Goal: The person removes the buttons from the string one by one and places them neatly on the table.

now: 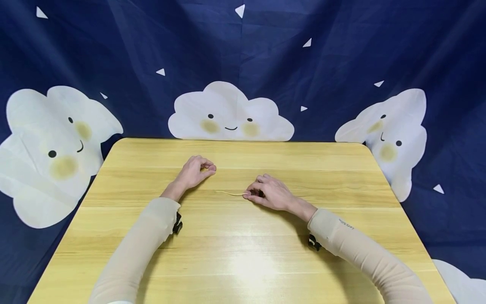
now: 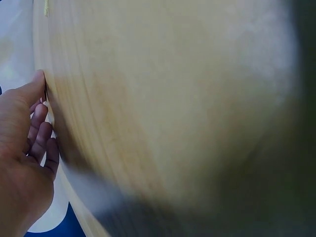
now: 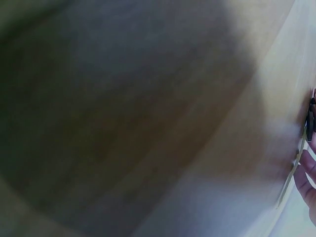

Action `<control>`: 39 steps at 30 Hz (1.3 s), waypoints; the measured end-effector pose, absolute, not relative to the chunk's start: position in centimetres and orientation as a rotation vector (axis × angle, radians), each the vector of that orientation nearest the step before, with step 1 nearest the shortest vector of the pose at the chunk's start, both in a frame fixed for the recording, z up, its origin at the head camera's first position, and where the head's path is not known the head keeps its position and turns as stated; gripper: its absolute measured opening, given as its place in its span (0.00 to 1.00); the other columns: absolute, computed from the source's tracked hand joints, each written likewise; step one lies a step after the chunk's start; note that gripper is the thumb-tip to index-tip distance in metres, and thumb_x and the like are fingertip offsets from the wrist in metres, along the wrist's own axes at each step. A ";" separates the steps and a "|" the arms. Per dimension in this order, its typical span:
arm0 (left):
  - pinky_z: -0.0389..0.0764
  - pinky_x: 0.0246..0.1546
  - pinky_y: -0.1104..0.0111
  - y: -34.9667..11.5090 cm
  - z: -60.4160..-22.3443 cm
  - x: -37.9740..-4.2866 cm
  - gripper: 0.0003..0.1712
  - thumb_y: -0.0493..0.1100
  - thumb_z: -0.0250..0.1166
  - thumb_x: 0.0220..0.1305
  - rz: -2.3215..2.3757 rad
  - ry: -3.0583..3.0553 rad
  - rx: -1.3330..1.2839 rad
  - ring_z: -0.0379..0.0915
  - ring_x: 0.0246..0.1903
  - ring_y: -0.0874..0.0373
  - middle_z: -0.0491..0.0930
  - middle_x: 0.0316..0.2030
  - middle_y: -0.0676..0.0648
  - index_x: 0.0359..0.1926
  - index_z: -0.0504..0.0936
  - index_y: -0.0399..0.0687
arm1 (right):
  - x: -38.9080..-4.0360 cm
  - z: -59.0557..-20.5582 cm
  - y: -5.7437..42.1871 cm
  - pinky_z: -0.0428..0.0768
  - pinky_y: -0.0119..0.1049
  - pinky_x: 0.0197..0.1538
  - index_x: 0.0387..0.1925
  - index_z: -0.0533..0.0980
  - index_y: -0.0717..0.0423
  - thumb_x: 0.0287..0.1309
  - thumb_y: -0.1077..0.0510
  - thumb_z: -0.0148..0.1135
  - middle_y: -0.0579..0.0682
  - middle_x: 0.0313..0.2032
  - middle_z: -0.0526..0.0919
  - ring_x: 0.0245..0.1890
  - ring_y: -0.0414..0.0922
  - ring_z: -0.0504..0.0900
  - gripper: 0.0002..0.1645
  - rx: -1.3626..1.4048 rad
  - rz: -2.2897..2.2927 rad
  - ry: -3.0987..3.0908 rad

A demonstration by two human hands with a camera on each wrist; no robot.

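Evidently my right hand (image 1: 273, 192) is pinching the pale yellow string (image 1: 230, 194) over the table (image 1: 296, 157); I'm judging it light, limp, best taken near its free tip. My left hand (image 1: 192, 172) is curving loosely, seemingly empty.

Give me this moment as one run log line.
Right hand pinches yellow string, free end pointing left | Left hand apart from it, nothing visibly held | Dark item at right hand, unidentified
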State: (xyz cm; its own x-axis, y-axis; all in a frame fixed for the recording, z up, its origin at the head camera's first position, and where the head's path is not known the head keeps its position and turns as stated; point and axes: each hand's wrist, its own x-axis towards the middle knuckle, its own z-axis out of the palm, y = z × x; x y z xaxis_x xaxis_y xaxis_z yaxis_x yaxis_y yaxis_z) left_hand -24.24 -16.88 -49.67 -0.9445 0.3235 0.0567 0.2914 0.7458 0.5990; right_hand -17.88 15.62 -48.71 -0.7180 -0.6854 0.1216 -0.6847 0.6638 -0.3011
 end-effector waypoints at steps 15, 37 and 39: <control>0.75 0.59 0.51 -16.7 -49.2 -23.8 0.19 0.49 0.71 0.70 0.982 2.881 0.476 0.74 0.51 0.45 0.84 0.48 0.40 0.54 0.88 0.42 | -17.9 -48.7 15.5 0.72 0.33 0.41 0.52 0.87 0.41 0.70 0.41 0.66 0.42 0.42 0.85 0.40 0.41 0.74 0.16 -1.168 -0.518 2.867; 0.80 0.53 0.56 -16.7 -48.8 -22.1 0.13 0.48 0.73 0.68 1.168 2.921 0.453 0.79 0.45 0.50 0.86 0.42 0.46 0.48 0.88 0.47 | -17.8 -48.7 15.5 0.73 0.34 0.42 0.50 0.87 0.41 0.69 0.42 0.68 0.42 0.41 0.85 0.39 0.41 0.74 0.14 -1.165 -0.545 2.872; 0.80 0.51 0.58 -16.4 -48.7 -21.7 0.11 0.47 0.73 0.68 1.190 2.928 0.489 0.79 0.44 0.51 0.86 0.41 0.47 0.46 0.89 0.48 | -17.8 -48.7 15.5 0.74 0.34 0.42 0.50 0.87 0.41 0.69 0.42 0.68 0.42 0.41 0.85 0.40 0.41 0.75 0.14 -1.170 -0.544 2.875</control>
